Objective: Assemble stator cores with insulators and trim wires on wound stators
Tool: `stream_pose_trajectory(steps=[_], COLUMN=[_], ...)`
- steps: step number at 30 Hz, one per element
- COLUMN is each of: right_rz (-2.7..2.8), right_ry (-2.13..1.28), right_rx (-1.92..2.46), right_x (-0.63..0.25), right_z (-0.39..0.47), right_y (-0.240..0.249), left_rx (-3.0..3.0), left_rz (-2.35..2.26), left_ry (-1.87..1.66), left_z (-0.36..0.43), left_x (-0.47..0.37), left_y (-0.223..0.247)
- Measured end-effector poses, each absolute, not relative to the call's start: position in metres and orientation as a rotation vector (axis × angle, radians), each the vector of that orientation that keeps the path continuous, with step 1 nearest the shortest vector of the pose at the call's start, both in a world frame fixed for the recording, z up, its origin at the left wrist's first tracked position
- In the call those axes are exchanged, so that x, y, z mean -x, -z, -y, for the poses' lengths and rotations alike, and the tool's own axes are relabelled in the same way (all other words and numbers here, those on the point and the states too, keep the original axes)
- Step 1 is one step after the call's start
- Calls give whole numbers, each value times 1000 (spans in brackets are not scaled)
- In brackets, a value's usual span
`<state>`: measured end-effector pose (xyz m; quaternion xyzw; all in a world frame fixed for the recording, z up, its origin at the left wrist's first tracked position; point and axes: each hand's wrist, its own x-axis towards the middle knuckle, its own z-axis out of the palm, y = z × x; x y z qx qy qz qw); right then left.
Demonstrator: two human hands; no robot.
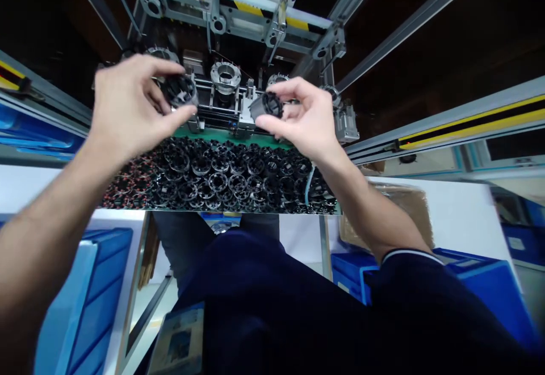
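Note:
My left hand (134,99) is closed on a black ring-shaped part (182,90), gripped between thumb and fingers. In my right hand (309,113) is a dark grey cylindrical part (260,108) with a toothed black end, tilted on its side. Both parts are held up in front of a machine fixture. A silver round holder (225,76) stands between the two hands, and other round holders are partly hidden behind them. Below the hands lie rows of similar black ring parts (219,182), packed closely together.
Small red-and-black pieces (130,184) lie at the left of the rings. Metal bars with yellow-black stripes (247,11) cross above the fixture. Light-curtain posts (468,122) flank both sides. Blue bins (104,273) stand low at the left and right, near a brown cardboard piece (409,210).

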<state>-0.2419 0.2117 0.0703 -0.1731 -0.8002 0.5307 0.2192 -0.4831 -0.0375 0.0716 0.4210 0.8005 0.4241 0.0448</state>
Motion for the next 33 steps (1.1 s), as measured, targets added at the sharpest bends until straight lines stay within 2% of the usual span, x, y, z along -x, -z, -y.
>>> stream_pose_trajectory(steps=[3, 9, 14, 19, 21, 25, 27, 33], right_rz=[2363, 2462, 2501, 2572, 2548, 2430, 2437, 2562], right_ry=[-1197, -1070, -1029, -1060, -1094, -1122, -1098, -894], right_rx=[480, 607, 547, 582, 562, 490, 413, 433], right_x=[284, 331, 328, 326, 332, 355, 372, 429], right_z=[-259, -287, -286, -291, -294, -301, -303, -304], right_y=[-37, 19, 27, 21, 16, 3, -4, -7], left_rx=[-1367, -1123, -1181, -1158, -1156, -950, -839, -162], left_rz=[-2537, -2381, -2316, -2333, -2280, -1994, -1847, -1630], left_ry=[-1049, -1145, -1186, -1152, -1311, -1997, -2186, -2234], left_z=[10, -10, -4, -1, 2, 23, 42, 122], left_x=[548, 592, 595, 599, 590, 543, 506, 397], left_y=[-50, 4, 20, 17, 9, -6, -7, 27])
